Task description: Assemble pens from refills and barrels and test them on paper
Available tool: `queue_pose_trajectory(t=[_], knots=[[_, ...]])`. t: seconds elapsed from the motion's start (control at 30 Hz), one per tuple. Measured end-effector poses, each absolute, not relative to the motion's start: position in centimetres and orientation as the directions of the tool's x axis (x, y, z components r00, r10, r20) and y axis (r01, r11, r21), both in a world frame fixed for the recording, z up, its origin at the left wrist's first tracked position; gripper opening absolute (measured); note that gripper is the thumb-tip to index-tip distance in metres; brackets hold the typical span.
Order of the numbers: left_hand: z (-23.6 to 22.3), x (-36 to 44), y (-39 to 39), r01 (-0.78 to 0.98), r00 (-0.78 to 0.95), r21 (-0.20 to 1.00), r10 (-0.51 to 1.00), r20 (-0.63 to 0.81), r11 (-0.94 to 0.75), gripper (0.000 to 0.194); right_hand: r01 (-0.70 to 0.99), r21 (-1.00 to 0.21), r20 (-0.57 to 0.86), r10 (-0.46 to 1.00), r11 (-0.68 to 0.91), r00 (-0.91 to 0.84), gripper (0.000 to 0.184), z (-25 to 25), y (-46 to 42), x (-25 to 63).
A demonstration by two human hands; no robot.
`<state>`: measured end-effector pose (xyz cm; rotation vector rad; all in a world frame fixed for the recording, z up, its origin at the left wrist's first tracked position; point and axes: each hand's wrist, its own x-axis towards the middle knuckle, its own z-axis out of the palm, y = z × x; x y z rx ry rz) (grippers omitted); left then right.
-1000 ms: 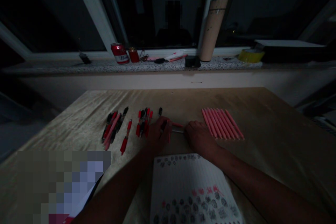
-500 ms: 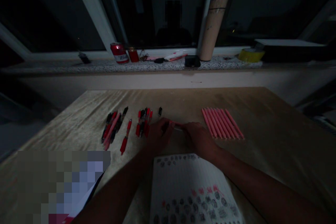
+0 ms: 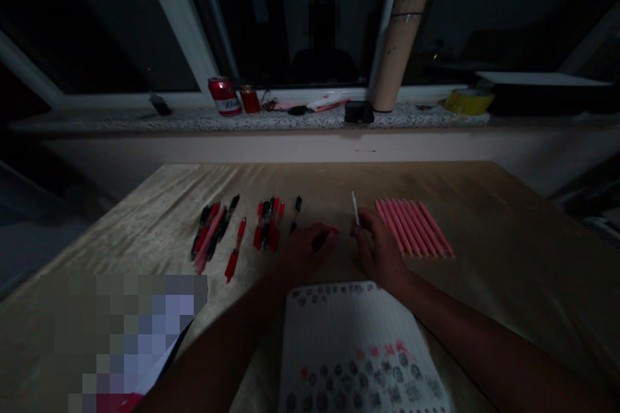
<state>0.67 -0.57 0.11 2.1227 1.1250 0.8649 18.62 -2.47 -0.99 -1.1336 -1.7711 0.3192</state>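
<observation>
My right hand [image 3: 382,248] pinches a thin white stick [image 3: 355,208], like a pen refill, which points up and away from me. To its left, my left hand [image 3: 310,246] is curled with its fingertips together around a small pinkish-red piece [image 3: 333,231], mostly hidden. A black pen [image 3: 297,206] lies just beyond the left hand, partly covered by it. Beside the right hand lies a neat row of pink pencil-like sticks [image 3: 402,226]. Below both hands lies a lined notebook [image 3: 334,319] with black and red scribbles.
Left of my hands lie a bunch of red and black pens [image 3: 268,222], a single red pen [image 3: 235,251] and a mixed pile of pens [image 3: 210,232]. On the windowsill stand a red can [image 3: 225,97], a tall cardboard tube [image 3: 400,55] and a yellow tape roll [image 3: 467,102].
My hands, earlier close together on a pinkish-red piece and a thin stick, have parted a little. The white stick now stands up in my right hand. The view has shifted slightly.
</observation>
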Motion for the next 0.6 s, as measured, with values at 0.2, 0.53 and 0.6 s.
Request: queue_pose_trajectory(t=[0.2, 0.53, 0.6], knots=[[0.18, 0.89, -0.6, 0.483, 0.455, 0.717, 0.844, 0.285, -0.502, 0.03, 0.481, -0.636, 0.612, 0.774, 0.603, -0.161, 0.021, -0.77, -3.1, 18.72], [0.07, 0.79, -0.51, 0.489, 0.526, 0.667, 0.8, 0.288, -0.562, 0.03, 0.417, -0.687, 0.587, 0.793, 0.594, -0.163, 0.019, -0.72, -3.28, 18.48], [0.04, 0.76, -0.5, 0.486, 0.52, 0.672, 0.803, 0.292, -0.559, 0.03, 0.419, -0.674, 0.6, 0.781, 0.609, -0.171, 0.018, -0.6, -3.32, 18.48]])
